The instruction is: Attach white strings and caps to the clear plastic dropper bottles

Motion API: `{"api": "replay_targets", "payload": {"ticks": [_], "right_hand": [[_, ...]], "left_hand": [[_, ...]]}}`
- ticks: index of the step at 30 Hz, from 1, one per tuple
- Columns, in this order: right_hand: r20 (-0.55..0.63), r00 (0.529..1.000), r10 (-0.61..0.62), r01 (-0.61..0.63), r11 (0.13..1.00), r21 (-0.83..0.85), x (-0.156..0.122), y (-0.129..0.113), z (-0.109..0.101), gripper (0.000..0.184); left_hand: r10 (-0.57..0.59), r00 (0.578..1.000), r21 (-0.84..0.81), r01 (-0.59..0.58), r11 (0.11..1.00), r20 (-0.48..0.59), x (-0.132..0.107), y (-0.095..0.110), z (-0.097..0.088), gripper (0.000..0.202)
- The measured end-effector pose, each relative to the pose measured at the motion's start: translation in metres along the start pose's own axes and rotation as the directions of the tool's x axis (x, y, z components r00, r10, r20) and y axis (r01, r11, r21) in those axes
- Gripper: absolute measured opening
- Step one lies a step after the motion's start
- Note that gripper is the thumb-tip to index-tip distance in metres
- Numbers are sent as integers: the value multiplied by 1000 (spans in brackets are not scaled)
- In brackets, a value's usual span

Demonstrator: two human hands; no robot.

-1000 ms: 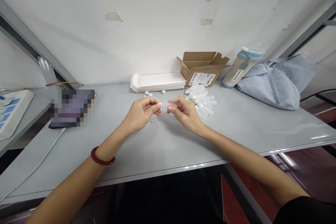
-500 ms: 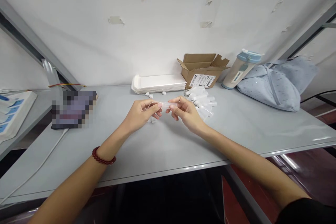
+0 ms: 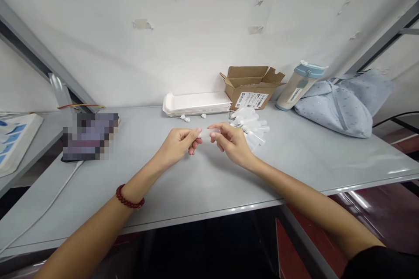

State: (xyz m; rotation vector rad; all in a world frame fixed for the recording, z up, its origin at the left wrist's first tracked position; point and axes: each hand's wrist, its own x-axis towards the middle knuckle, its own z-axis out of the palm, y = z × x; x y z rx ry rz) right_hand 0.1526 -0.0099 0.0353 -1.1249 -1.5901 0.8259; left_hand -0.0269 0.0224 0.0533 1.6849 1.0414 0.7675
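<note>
A short translucent plastic tube (image 3: 206,133) is held up between my two hands over the grey table. My left hand (image 3: 181,141) is closed, pinching the tube's left end between thumb and fingers. On the other end, the thumb and index finger of my right hand (image 3: 231,139) are curled round the tube. Just behind my right hand lies a fanned pile of similar translucent tubes (image 3: 250,123), some with small dark metal bits at their ends. Several small white pieces (image 3: 185,117) rest on the table beyond my left hand.
A stack of long white trays (image 3: 198,103) stands along the wall, beside an open cardboard box (image 3: 250,89). Farther right are a tumbler (image 3: 299,87) and a light-blue cloth bag (image 3: 337,109). A blurred-out phone (image 3: 91,137) with a white cable (image 3: 49,209) occupies the left.
My right hand's fingers have shifted slightly on the tube. A thin white loop and a small white piece by my left hand no longer show. The view has shifted slightly.
</note>
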Motion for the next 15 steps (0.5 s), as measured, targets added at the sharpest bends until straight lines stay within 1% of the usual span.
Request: {"api": "replay_targets", "payload": {"ticks": [4,9,12,15], "right_hand": [[29,993,112,-115,983,142,2,-2,-2,29],[74,985,155,-169,951,259,5,-1,-1,32],[43,987,157,-162,961,223,8,-4,-5,32],[-76,993,94,-90,994,58,13,-10,-16,30]], "left_hand": [[77,996,93,-73,993,-40,-1,-1,3,43],[155,986,193,-141,971,-63,-2,-5,4,38],[170,981,150,-156,976,-89,8,-13,-1,40],[141,969,30,-138,990,-203,26,-24,-11,46]]}}
